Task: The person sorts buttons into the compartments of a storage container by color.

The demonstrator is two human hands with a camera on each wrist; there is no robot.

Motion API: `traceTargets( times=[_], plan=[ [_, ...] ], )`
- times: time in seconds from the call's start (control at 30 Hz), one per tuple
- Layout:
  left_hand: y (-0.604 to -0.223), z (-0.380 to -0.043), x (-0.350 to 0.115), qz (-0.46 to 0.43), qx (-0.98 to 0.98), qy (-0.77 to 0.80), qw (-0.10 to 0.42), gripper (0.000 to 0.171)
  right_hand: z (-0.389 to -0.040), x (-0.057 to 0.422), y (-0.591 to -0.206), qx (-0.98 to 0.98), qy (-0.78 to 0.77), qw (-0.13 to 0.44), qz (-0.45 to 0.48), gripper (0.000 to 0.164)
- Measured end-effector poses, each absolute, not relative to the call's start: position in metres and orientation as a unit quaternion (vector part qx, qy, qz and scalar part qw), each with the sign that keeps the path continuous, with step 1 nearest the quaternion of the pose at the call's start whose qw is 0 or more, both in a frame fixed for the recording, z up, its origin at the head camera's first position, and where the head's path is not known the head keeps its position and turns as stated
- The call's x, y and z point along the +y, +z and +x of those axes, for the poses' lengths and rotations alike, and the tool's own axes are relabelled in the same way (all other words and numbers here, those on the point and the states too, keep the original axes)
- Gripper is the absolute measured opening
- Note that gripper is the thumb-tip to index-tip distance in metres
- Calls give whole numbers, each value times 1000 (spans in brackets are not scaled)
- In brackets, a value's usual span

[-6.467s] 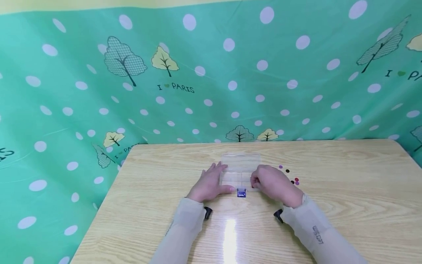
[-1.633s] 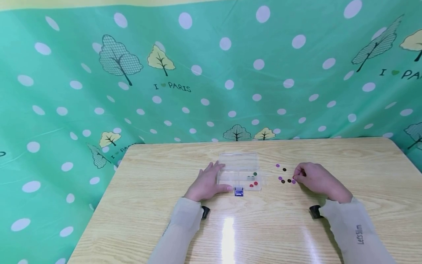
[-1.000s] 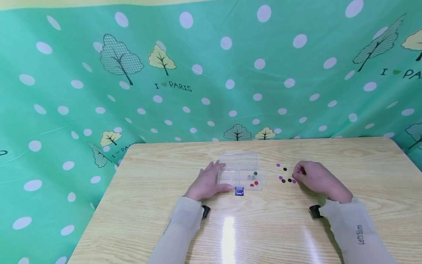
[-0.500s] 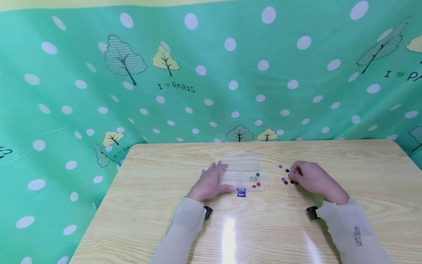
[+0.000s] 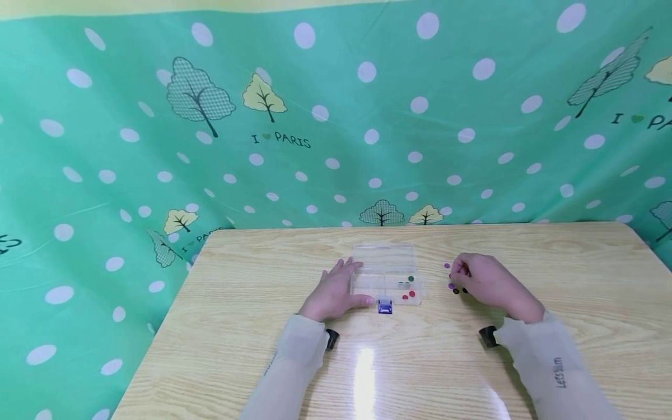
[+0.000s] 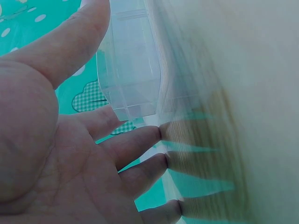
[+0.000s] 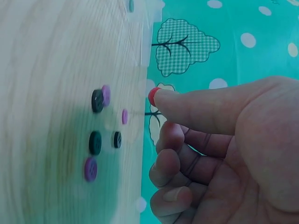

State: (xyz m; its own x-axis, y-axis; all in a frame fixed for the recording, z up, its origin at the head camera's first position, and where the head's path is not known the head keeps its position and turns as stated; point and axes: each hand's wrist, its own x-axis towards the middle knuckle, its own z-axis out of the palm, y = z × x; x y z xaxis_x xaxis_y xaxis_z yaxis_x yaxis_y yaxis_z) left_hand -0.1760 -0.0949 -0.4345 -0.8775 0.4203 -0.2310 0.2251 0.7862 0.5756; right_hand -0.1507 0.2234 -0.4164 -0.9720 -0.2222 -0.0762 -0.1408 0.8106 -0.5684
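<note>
My left hand [image 5: 336,291] rests with straight fingers along the left side of a clear plastic box [image 5: 367,280], its thumb at the front edge beside the blue latch [image 5: 385,307]. In the left wrist view, the box wall [image 6: 131,60] lies between thumb and fingers. My right hand [image 5: 485,283] pinches a red button [image 7: 153,96] between thumb and index finger, raised over the table. Below it lie loose buttons: purple ones [image 7: 90,169] and black ones [image 7: 97,101]. Inside the box's right compartments sit a green button [image 5: 411,279] and two red buttons [image 5: 412,294].
The wooden table [image 5: 252,274] reaches back to a green dotted curtain [image 5: 336,116]. The box lid [image 5: 383,256] is folded back behind the box. A purple button [image 5: 447,265] lies between the box and my right hand.
My right hand was over the box first, then by the buttons on the right, where it picked up the red button. It has since moved left with it. My left hand stays put.
</note>
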Motion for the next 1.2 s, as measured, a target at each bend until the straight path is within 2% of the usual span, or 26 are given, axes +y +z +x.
traceTargets(
  times=[1.2],
  plan=[
    [-432,-175,-96,182,925,285,171,88,-156,166,-404,937,-323,67,-117,7]
  ],
)
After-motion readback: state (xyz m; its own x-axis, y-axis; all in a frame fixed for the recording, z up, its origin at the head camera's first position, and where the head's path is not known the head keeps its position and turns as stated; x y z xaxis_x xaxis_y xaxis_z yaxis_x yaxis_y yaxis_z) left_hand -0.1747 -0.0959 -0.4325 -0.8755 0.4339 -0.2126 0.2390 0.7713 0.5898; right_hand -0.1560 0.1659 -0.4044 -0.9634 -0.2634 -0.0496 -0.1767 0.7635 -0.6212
